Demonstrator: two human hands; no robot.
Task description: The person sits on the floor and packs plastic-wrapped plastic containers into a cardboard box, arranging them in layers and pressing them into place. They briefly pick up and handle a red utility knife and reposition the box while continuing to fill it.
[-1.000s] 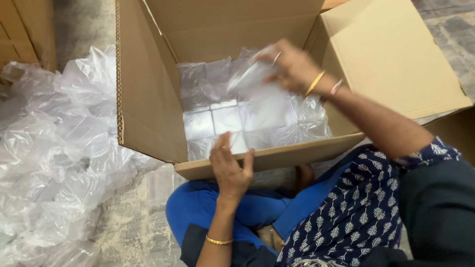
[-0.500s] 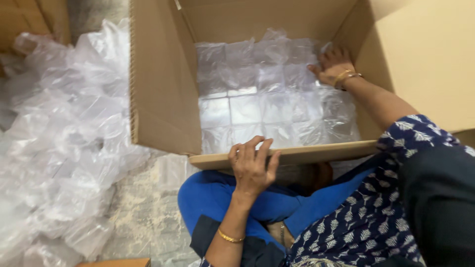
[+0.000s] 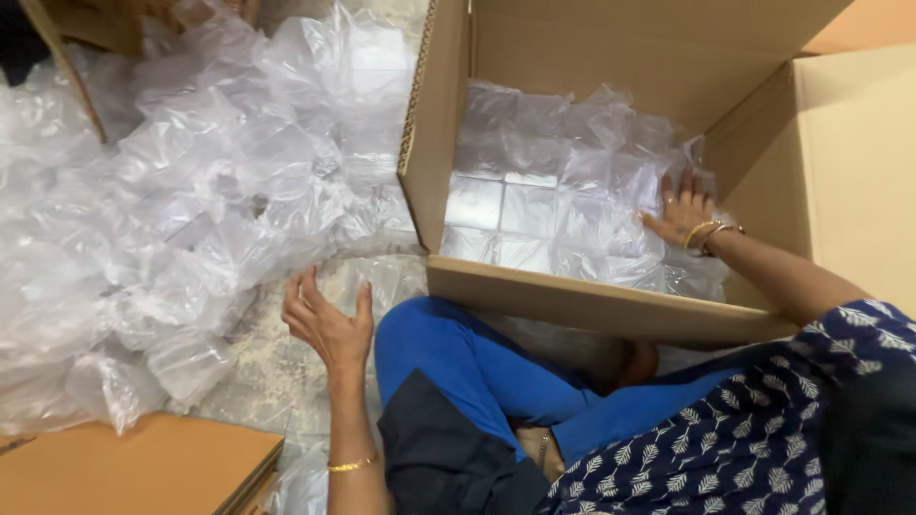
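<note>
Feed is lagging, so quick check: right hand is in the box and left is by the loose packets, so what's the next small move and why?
Probably close the left hand on a clear packet from the pile: it hovers open and empty beside the pile, while the right hand lies flat on the packed packets in the cardboard box.

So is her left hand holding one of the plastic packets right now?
No, the left hand is open and empty beside the pile of clear packets.

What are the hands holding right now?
Nothing is held. The right hand lies flat on the clear plastic packets inside the cardboard box. The left hand is open beside the loose pile.
</note>
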